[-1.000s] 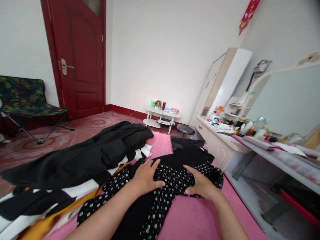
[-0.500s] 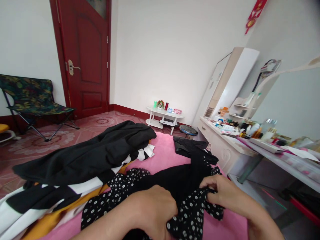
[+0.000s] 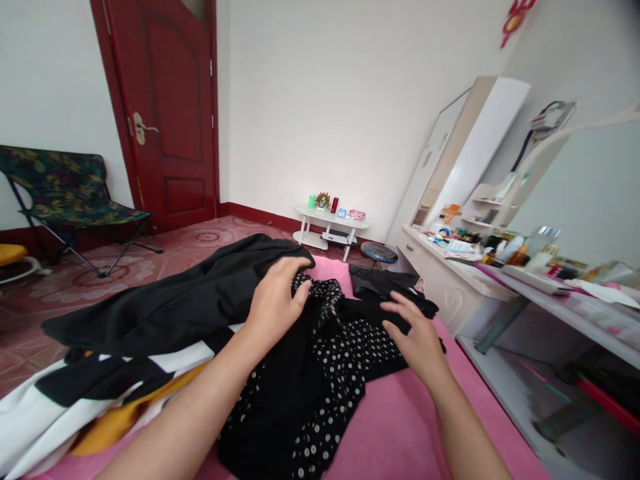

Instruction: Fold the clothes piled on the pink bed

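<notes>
A black garment with white polka dots (image 3: 335,373) lies loosely on the pink bedding (image 3: 400,420) in front of me. My left hand (image 3: 277,293) is over its upper left part, fingers stretched forward and thumb apart; whether it touches the cloth, I cannot tell. At the garment's right side my right hand (image 3: 415,333) is open, with its fingers spread above black cloth. Left of the dotted garment, a large black garment (image 3: 185,307) is heaped on black-and-white clothing (image 3: 75,393) and a mustard-yellow cloth (image 3: 115,423).
A folded black garment (image 3: 380,283) rests at the far right of the bedding. A dressing table (image 3: 480,283) with many bottles stands along the right. Beyond are a low white table (image 3: 330,217) and a round stool (image 3: 379,252); a folding chair (image 3: 75,193) stands left.
Both hands have let go of the dotted cloth and opened. My left hand has moved forward and left, the right slightly forward. The dotted garment now lies more spread out.
</notes>
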The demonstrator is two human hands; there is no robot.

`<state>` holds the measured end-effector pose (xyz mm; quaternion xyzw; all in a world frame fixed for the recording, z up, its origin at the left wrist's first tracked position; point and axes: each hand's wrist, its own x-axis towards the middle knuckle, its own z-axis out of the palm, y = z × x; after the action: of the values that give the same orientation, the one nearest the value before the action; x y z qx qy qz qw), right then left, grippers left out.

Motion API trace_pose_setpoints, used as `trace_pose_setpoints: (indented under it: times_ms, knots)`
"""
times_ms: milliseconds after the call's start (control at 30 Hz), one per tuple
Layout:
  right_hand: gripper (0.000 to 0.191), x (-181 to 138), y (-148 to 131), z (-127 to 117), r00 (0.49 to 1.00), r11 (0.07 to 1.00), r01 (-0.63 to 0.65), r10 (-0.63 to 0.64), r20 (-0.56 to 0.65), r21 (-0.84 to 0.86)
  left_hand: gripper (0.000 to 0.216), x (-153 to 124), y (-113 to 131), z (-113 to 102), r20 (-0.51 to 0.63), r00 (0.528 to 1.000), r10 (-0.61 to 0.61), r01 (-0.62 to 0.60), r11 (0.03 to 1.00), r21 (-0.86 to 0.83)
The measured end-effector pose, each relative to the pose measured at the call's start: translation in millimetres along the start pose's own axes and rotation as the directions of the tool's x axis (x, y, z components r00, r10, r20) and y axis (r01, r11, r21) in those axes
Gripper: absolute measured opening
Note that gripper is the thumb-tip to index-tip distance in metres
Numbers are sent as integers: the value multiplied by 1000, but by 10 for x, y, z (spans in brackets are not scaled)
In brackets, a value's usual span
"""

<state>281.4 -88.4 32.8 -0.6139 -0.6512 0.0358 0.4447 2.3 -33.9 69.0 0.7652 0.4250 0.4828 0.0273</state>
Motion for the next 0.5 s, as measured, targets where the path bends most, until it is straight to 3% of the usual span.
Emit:
trace_pose_setpoints:
  times_ms: [33, 100, 167, 267, 400, 500]
  knots:
    - [33, -18, 76, 23, 994, 998, -67, 65, 84, 10, 29, -41, 0, 52, 164, 986, 7, -2, 1000, -31]
    - [36, -59, 233, 79, 958, 984, -177, 173, 230, -6, 24, -140, -14, 191, 446, 895, -11, 23, 999, -23]
    - [46, -102, 379, 153, 925, 980, -182, 199, 325, -83, 22, -243, -54, 349, 603, 795, -69, 35, 997, 68]
    - [50, -164, 516, 291, 922, 976, -122, 179, 343, -181, 25, -366, -132, 546, 662, 740, -122, 13, 986, 168]
    - [79, -242, 479, 447, 932, 981, -60, 121, 342, -186, 35, -462, -208, 697, 645, 756, -112, 41, 991, 124]
    - [94, -284, 370, 500, 905, 987, -37, 99, 414, -156, 42, -540, -234, 807, 655, 751, -86, 81, 996, 37]
